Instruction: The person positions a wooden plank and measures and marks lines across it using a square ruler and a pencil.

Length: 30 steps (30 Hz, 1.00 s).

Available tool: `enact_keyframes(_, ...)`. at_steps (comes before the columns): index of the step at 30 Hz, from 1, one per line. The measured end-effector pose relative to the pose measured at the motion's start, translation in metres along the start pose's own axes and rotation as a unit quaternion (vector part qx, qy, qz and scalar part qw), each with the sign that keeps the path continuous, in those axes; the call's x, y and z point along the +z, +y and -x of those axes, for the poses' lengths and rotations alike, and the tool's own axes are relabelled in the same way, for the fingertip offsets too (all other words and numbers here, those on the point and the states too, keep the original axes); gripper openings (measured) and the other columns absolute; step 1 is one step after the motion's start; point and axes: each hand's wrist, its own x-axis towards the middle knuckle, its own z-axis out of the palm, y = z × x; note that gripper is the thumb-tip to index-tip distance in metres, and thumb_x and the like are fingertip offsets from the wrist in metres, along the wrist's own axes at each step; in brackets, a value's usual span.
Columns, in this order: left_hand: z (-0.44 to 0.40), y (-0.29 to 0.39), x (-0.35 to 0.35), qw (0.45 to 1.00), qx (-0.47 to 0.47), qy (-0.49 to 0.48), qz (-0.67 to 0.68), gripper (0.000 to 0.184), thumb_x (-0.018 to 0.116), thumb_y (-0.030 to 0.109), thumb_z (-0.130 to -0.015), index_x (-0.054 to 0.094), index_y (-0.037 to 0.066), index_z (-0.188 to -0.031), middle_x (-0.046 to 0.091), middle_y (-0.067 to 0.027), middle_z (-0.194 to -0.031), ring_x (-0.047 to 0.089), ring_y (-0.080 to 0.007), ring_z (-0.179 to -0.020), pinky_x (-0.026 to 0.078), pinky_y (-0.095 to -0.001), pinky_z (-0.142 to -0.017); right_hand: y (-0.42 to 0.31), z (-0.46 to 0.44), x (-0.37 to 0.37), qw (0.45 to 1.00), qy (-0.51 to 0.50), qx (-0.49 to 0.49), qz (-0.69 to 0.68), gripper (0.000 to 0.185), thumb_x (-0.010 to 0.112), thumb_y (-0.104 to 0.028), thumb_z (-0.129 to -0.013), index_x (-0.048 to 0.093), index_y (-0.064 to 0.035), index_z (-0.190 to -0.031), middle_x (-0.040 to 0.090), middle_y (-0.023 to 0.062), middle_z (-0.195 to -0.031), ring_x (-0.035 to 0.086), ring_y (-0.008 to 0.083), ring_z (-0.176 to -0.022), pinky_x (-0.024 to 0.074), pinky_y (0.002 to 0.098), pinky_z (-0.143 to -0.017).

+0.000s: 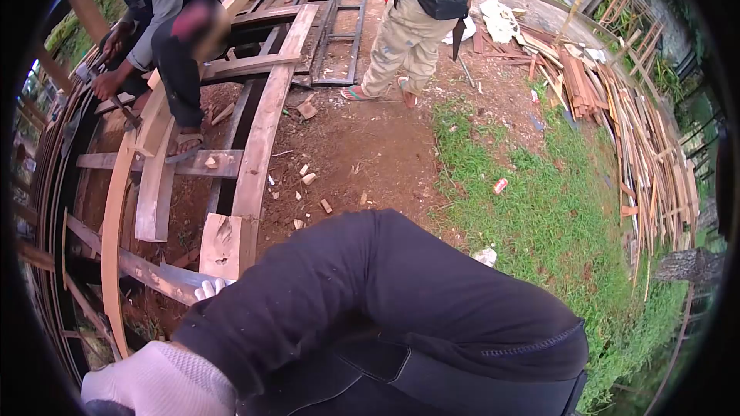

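Observation:
My right hand (pixel 158 381), in a white knit glove below a dark sleeve, is closed at the lower left. A dark bit shows under it, but what it grips is hidden. Behind my right forearm, only the gloved fingertips of my left hand (pixel 210 289) show. They are slightly apart, at the near end of a short wooden block (pixel 221 245) and beside a greyish crosspiece (pixel 166 276). The palm is hidden by my sleeve. A long curved plank (pixel 116 239) runs up the left side from near my right hand.
A seated co-worker (pixel 173 0) holds a hammer (pixel 127 112) over the timber frame (pixel 266 123). Another person (pixel 412 23) stands on the dirt in sandals, near a metal frame (pixel 347 31). Wood scraps (pixel 308 179) lie about. Plank piles (pixel 655 154) line the grass at right.

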Motion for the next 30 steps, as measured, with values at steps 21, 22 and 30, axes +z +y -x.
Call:
enact_keyframes(21,0.017,-0.012,-0.001,0.999,-0.017,0.015,0.028,0.098,0.081,0.045,-0.057,0.053,0.01,-0.144,0.045,-0.0228,-0.149,0.035,-0.0442,-0.142,0.025,-0.0697,-0.111,-0.004,-0.028,0.007,0.99,-0.135,0.008,-0.034,0.043,0.073,-0.021,-0.095,0.061,0.0069,-0.125,0.069,0.015,-0.119,0.066,0.0205,-0.109,0.0525,0.0323,-0.097)
enact_keyframes(22,0.019,-0.013,0.0,0.999,-0.016,0.017,0.029,0.098,0.081,0.045,-0.057,0.052,0.01,-0.144,0.045,-0.0228,-0.149,0.034,-0.0443,-0.142,0.025,-0.0699,-0.111,-0.004,-0.029,0.007,0.989,-0.143,0.006,-0.038,0.044,0.073,-0.021,-0.095,0.061,0.0073,-0.126,0.069,0.0154,-0.12,0.066,0.0209,-0.109,0.0525,0.0325,-0.097)
enact_keyframes(30,0.031,-0.023,0.002,0.998,0.005,0.052,0.041,0.1,0.081,0.046,-0.057,0.051,0.01,-0.146,0.044,-0.0228,-0.151,0.034,-0.0448,-0.144,0.024,-0.0717,-0.111,0.019,0.005,-0.042,0.983,-0.119,0.04,0.134,0.045,0.084,-0.028,-0.084,0.069,-0.0022,-0.117,0.072,0.012,-0.105,0.069,0.0205,-0.091,0.0532,0.0311,-0.081)
